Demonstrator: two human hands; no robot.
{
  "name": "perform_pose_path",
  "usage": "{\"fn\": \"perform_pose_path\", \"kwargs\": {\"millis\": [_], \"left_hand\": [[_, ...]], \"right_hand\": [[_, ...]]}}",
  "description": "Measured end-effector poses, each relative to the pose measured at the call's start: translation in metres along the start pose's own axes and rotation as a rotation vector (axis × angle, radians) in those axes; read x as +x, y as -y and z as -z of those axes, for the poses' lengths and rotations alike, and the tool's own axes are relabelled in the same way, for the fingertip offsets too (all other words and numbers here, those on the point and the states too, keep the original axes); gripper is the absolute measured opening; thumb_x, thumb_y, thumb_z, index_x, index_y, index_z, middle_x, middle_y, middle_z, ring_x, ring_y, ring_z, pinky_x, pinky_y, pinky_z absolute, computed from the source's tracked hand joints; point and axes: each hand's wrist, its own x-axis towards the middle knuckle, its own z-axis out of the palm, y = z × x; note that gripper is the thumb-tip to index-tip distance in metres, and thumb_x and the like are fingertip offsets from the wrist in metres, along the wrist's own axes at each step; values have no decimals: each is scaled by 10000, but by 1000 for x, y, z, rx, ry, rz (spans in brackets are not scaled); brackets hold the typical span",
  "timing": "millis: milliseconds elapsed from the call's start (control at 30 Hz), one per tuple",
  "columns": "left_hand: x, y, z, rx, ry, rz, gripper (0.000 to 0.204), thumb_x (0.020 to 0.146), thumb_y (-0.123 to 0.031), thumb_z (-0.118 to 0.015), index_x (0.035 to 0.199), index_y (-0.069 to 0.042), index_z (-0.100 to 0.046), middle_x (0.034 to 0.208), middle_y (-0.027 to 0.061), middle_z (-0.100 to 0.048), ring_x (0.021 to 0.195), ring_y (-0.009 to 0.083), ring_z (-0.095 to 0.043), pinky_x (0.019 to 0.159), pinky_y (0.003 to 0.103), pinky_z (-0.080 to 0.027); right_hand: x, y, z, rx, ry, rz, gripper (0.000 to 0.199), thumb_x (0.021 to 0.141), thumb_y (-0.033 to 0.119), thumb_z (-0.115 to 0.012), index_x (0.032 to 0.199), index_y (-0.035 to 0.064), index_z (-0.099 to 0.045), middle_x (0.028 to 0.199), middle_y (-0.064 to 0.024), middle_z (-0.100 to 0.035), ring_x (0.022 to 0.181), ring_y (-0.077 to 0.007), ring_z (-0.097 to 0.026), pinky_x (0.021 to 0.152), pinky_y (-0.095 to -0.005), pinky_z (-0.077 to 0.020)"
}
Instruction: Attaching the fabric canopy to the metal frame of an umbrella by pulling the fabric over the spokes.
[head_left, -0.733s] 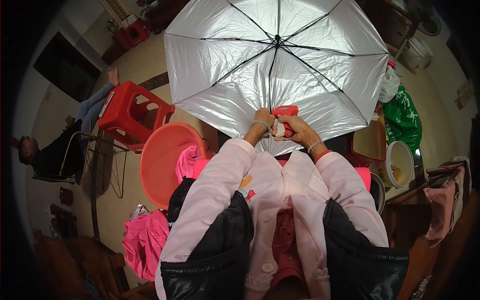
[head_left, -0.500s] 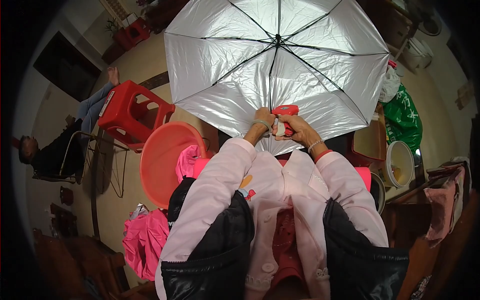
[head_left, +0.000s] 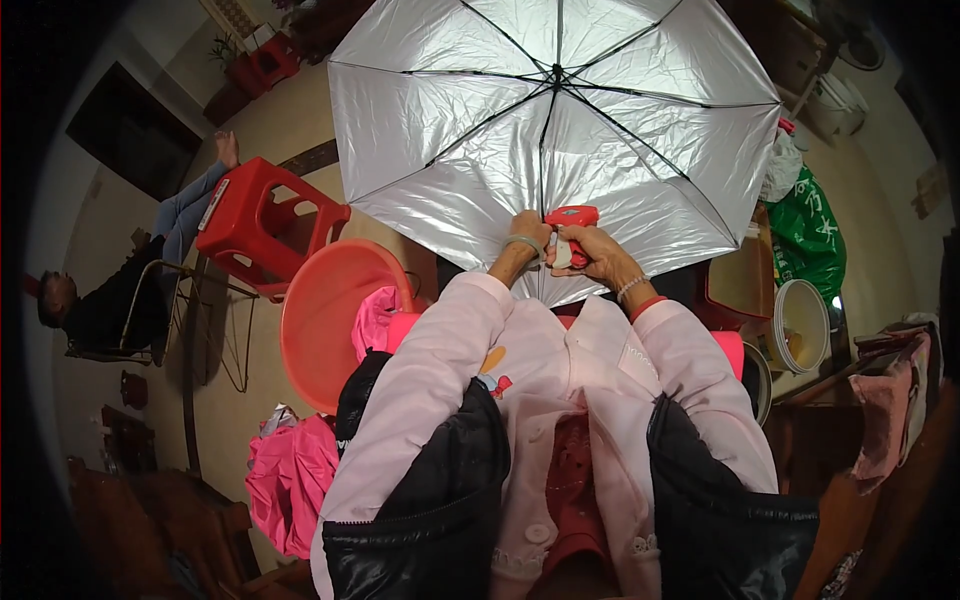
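Note:
An opened umbrella [head_left: 430,130] with a silver inner side and black ribs spreads out in front of me, its underside facing me. My left hand [head_left: 526,236] is closed at its near part, pinching the canopy around a black rib. My right hand [head_left: 598,256] grips a red, gun-shaped hand tool [head_left: 572,216] with a whitish trigger-like part. The tool's red head lies against the silver cloth, just right of my left fingers. What exactly sits between my left fingertips is hidden.
To my left are an orange-red basin [head_left: 310,330], a red plastic stool [head_left: 245,220] and a pink bundle [head_left: 290,490]. A person [head_left: 140,290] reclines in a chair farther left. On the right stand a green bag [head_left: 805,245] and white buckets [head_left: 800,325].
Very little differs. The red tool and my right hand have shifted slightly up; my left hand stays at the same rib.

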Motion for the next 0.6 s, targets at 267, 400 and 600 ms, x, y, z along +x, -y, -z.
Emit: {"fn": "perform_pose_path", "kwargs": {"millis": [267,400,600], "left_hand": [[1,1,-1,-2,10,21,217,680,-187,-576,736,17,-628,777,225,-609,763,352,-601,692,387,-473],[0,-2,2,30,30,2,232,682,-195,-574,748,21,-629,784,225,-609,760,351,-600,698,385,-473],[-1,-3,2,30,15,14,235,684,-189,-572,764,25,-627,801,227,-609,775,345,-601,705,380,-473]], "right_hand": [[5,0,3,6,29,-15,228,778,119,-510,979,17,-487,799,-139,-599,696,-271,-625,608,-475,-534],[1,1,1,9,23,-17,236,778,124,-513,986,16,-489,799,-137,-598,689,-268,-623,612,-475,-533],[1,1,0,-2,-12,-17,231,783,127,-510,988,21,-491,799,-137,-598,686,-266,-623,612,-471,-533]]}}
